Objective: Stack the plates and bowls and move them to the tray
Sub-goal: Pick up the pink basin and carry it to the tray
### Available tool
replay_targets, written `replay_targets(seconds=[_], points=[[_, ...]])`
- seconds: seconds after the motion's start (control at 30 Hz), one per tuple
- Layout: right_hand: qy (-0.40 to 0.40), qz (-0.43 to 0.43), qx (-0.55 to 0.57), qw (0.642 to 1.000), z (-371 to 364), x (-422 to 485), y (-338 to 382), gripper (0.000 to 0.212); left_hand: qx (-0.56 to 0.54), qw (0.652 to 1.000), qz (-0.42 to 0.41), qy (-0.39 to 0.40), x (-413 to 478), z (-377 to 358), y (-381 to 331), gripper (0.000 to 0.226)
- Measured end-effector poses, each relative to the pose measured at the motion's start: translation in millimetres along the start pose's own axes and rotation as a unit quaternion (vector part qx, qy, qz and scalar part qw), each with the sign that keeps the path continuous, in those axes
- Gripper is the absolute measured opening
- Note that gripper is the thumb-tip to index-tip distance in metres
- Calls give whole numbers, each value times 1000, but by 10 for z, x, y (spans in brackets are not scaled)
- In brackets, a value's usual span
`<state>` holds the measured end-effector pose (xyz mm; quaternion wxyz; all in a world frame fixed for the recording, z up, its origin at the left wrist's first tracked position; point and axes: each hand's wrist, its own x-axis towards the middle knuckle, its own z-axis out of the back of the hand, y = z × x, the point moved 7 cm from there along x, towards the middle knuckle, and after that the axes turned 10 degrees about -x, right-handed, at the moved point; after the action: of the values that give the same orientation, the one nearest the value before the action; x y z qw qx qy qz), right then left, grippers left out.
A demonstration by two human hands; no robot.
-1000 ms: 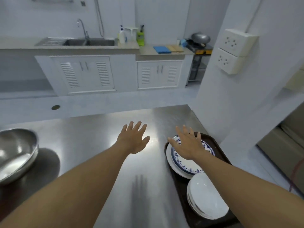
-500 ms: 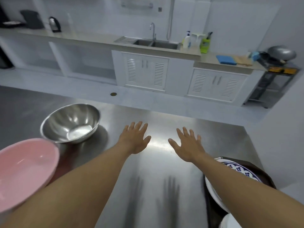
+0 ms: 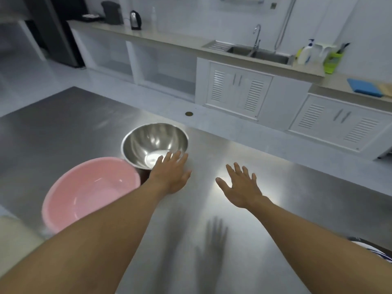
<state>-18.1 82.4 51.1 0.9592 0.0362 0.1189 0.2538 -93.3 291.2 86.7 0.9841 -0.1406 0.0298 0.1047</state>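
While both arms reach out over the shiny metal table [image 3: 297, 198], the left hand [image 3: 169, 177] is flat with its fingers spread, and its fingertips sit in front of the near rim of the round steel bowl [image 3: 154, 143]; I cannot tell if they touch it. The right hand [image 3: 240, 188] is flat and spread too, holding nothing. The steel bowl is smooth like a mirror and has nothing in it. Just beside it sits a big round pink plastic bowl [image 3: 91, 192], also empty. A blue and white plate [image 3: 381, 251] peeks in at the bottom right corner
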Motion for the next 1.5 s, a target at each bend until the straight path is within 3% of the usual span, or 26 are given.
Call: replay_targets(seconds=[0.37,0.53,0.8,1.2,1.5], points=[[28,177,36,983,-409,480,1867,67,-6,989,147,12,-656,-83,1763,63],[91,211,72,971,-760,538,2484,72,-19,971,236,24,-1116,-232,2443,63],[100,245,57,963,-1119,584,3021,61,-22,921,381,76,-1783,-449,3129,56],[33,253,129,958,-892,656,3614,56,-114,884,453,1,-2052,-148,3552,37],[-103,201,231,946,-138,1036,3406,51,-83,915,362,-158,-1382,618,3482,36]])
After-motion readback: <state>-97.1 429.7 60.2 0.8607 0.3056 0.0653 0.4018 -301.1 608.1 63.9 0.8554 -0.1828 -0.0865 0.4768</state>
